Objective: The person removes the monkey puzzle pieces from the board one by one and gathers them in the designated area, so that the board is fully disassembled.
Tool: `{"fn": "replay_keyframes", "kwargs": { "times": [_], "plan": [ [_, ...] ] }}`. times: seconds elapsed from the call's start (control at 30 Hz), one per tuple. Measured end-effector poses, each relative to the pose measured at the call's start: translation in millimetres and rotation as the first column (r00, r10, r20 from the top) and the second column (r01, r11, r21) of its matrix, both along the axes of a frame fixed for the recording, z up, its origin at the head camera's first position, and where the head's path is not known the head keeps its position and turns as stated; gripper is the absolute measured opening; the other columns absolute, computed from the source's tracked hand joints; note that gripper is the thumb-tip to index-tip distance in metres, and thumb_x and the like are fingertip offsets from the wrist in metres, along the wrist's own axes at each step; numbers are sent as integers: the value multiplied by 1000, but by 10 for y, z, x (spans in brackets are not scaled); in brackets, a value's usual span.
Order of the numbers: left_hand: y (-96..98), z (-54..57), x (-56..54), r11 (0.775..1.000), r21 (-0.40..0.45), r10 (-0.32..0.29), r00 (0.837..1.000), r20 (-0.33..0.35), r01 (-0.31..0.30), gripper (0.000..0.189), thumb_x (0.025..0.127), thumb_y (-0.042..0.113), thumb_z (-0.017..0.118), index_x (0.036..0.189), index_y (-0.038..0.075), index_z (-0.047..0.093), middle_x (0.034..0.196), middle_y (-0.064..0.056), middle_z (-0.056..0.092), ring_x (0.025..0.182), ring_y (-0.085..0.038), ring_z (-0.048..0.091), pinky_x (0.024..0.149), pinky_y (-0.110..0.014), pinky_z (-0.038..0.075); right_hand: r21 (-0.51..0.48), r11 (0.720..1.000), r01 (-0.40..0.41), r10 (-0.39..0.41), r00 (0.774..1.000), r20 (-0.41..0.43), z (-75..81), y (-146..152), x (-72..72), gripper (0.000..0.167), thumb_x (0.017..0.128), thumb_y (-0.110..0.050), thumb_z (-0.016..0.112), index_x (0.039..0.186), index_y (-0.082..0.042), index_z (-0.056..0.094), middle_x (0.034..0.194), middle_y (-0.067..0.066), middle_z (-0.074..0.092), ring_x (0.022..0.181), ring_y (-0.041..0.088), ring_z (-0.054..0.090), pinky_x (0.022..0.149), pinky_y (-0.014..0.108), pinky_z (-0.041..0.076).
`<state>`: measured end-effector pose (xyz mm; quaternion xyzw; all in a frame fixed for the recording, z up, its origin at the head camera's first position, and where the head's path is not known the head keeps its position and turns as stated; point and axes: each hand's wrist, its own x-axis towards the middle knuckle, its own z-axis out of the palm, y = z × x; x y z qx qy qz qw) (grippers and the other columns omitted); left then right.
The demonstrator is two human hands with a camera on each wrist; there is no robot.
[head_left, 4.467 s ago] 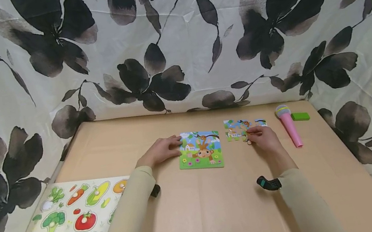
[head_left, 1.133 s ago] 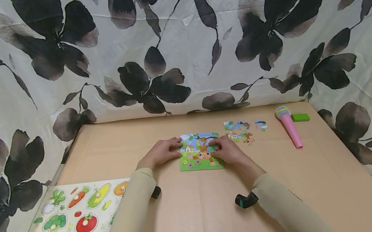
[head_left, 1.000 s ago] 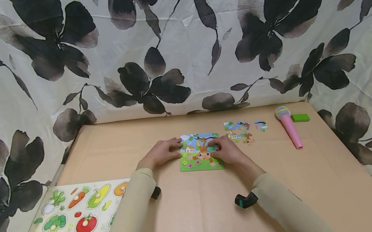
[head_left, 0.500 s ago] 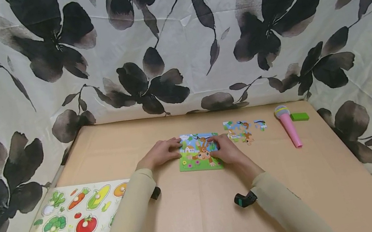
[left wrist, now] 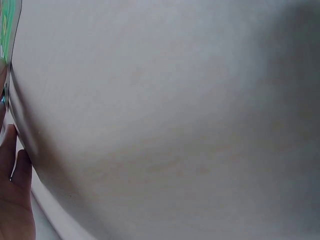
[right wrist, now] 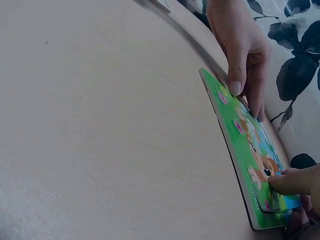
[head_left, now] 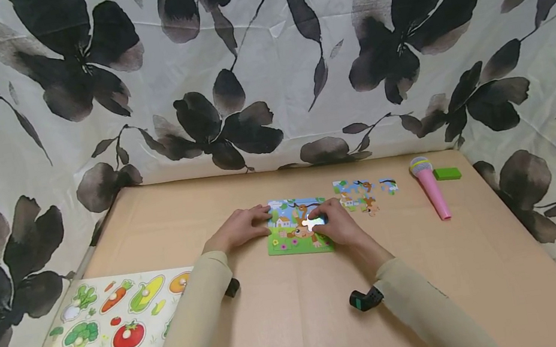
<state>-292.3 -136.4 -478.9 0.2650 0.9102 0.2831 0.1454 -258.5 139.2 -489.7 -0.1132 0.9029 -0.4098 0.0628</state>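
Note:
A square jigsaw puzzle [head_left: 290, 247] with a monkey picture and a green lower border lies on the table in the head view. My left hand [head_left: 236, 228] rests its fingers and thumb against the puzzle's left edge; the right wrist view shows the left thumb [right wrist: 236, 82] at that edge. At the puzzle's right side my right hand [head_left: 342, 224] pinches a jigsaw piece [head_left: 313, 222], whose face gleams white in the head view. In the right wrist view the right thumb [right wrist: 290, 182] lies over the picture. Loose jigsaw pieces [head_left: 348, 189] lie up and right of the puzzle.
A separate small piece [head_left: 388, 185] lies right of the other loose ones. Further right are a pink toy microphone [head_left: 430, 189] and a green block [head_left: 447, 174]. A vegetable peg board [head_left: 98, 311] lies at the left, partly under the left sleeve. A floral cloth [head_left: 293, 62] hangs behind.
My right hand has moved left from the loose pieces onto the puzzle. Just now the piece at its fingertips tilts and turns from coloured to shiny white. My left hand keeps its place.

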Motion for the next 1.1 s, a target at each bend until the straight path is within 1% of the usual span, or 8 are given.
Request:
{"fn": "replay_keyframes", "kwargs": {
  "times": [0.13, 0.3, 0.4, 0.6, 0.73, 0.87, 0.97, 1.1],
  "plan": [
    [1, 13, 9, 1000, -1, -4, 1000, -5, 4, 47, 92, 26, 70, 134, 6, 61, 150, -4, 44, 144, -24, 30, 118, -45, 22, -29, 1000, 5, -5, 1000, -3, -14, 1, 3, 20, 85, -3, 74, 105, -4, 73, 121, 18, 45, 107, 32, 46, 93, 45, 42],
    [5, 35, 16, 1000, 3, -7, 1000, -2, 7, 48, 92, 25, 70, 135, 6, 60, 150, -4, 44, 145, -24, 30, 118, -47, 21, -51, 999, 17, -17, 1000, -6, -29, 4, 16, 20, 85, -2, 73, 106, -5, 74, 128, 19, 46, 118, 35, 45, 97, 48, 42],
    [7, 39, 17, 1000, 5, -5, 1000, 4, 5, 48, 92, 25, 70, 135, 6, 60, 151, -5, 44, 145, -24, 29, 118, -47, 21, -59, 998, 35, -36, 999, -23, -38, 4, 24, 21, 85, -3, 74, 105, -4, 74, 129, 19, 48, 120, 36, 46, 98, 48, 43],
    [6, 31, 13, 1000, 11, -9, 1000, 8, 9, 48, 92, 25, 70, 134, 5, 60, 150, -5, 44, 145, -25, 30, 118, -47, 21, -47, 995, 92, -95, 994, -61, -58, 7, 47, 23, 80, -7, 79, 102, -3, 74, 122, 17, 54, 111, 32, 49, 88, 39, 45],
    [0, 27, 4, 1000, 5, -10, 1000, 4, 10, 48, 92, 25, 70, 134, 5, 60, 150, -5, 44, 144, -24, 30, 118, -46, 22, -17, 996, 88, -89, 993, -80, -59, 11, 50, 21, 79, -7, 80, 99, -2, 73, 112, 17, 58, 97, 29, 51, 78, 36, 44],
    [-9, 18, -3, 1000, -6, -16, 1000, -9, 16, 49, 91, 26, 70, 135, 5, 60, 150, -5, 44, 144, -23, 31, 118, -46, 22, 34, 998, 60, -55, 990, -132, -62, 13, 37, 22, 79, -8, 80, 99, 0, 74, 104, 16, 66, 98, 31, 55, 83, 42, 47],
    [-14, 16, -5, 1000, -11, -22, 1000, -16, 22, 49, 92, 26, 70, 135, 5, 60, 150, -5, 44, 144, -24, 31, 117, -47, 23, 69, 996, 48, -38, 990, -136, -48, 4, 54, 27, 82, -11, 78, 106, 0, 73, 111, 20, 64, 109, 36, 53, 94, 49, 45],
    [-8, 20, -4, 1000, -15, -22, 1000, -11, 22, 49, 91, 26, 70, 135, 6, 60, 150, -5, 44, 144, -24, 31, 118, -46, 23, 122, 992, 32, -16, 992, -128, -31, -15, 105, 33, 86, -13, 74, 115, 1, 70, 122, 24, 55, 115, 42, 49, 97, 54, 42]
  ]
}}
